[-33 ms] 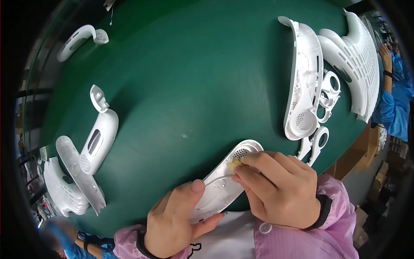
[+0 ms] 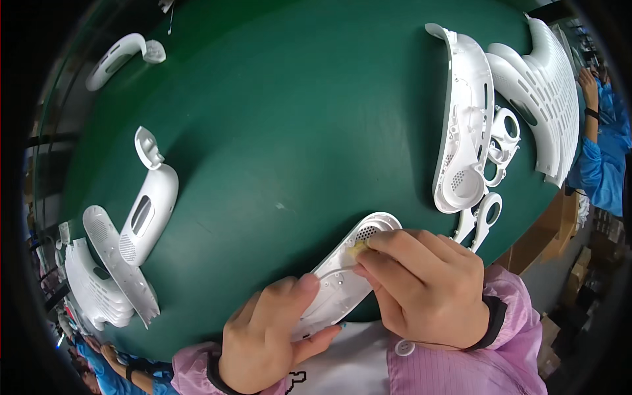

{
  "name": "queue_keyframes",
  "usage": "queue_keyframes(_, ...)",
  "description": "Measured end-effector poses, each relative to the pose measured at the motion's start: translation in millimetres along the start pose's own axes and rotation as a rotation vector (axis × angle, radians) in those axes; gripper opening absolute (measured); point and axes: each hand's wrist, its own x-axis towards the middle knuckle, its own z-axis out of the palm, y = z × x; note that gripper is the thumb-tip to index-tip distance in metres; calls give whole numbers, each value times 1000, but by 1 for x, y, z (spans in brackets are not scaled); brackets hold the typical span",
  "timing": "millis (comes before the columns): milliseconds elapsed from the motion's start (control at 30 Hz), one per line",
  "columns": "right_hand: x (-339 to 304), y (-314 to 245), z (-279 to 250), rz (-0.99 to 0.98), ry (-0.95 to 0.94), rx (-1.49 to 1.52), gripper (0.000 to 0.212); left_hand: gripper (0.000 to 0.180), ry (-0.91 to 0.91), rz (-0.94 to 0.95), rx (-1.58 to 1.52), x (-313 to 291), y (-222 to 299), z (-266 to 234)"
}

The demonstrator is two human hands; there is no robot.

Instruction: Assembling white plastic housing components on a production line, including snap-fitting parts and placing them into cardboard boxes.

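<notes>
White elongated housing (image 2: 342, 289) sits slantwise at the near side of the green desk (image 2: 296, 131), inner face up. Right grip (image 2: 431, 286) reaches over its right edge, fingertips pinched together. Left grip (image 2: 263, 337) closes around its lower end. Perforated round recess (image 2: 366, 232) occupies the upper end. White wire (image 2: 338, 270) crosses the cavity. Small yellow piece (image 2: 357, 249) is clamped in the right fingertips, beside the recess.

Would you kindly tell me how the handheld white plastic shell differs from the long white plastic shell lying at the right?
The handheld white plastic shell is in the left hand; the long white plastic shell lies on the green table. The handheld shell's round perforated end is its far end, while the long shell's is its near end. Both are white, with their insides showing.
</notes>
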Motion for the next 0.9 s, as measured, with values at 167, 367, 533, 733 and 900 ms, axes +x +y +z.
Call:
queue_keyframes(167,4,4,-9,-18,-126,95,24,82,-16,14,6,8,1,4)
queue_keyframes(367,-3,27,-23,-96,-188,108,28,81,-4,24,1,6,0,5)
queue_keyframes(533,-12,32,-20,-234,-98,-47,32,79,-40,26,32,9,4,1)
queue_keyframes(733,-12,34,-30,-225,-234,-62,20,72,-71,0,-27,18,9,4)
queue_keyframes(900,-23,50,-38,-199,-92,75,11,71,-58,-69,-90,11,4,-7)
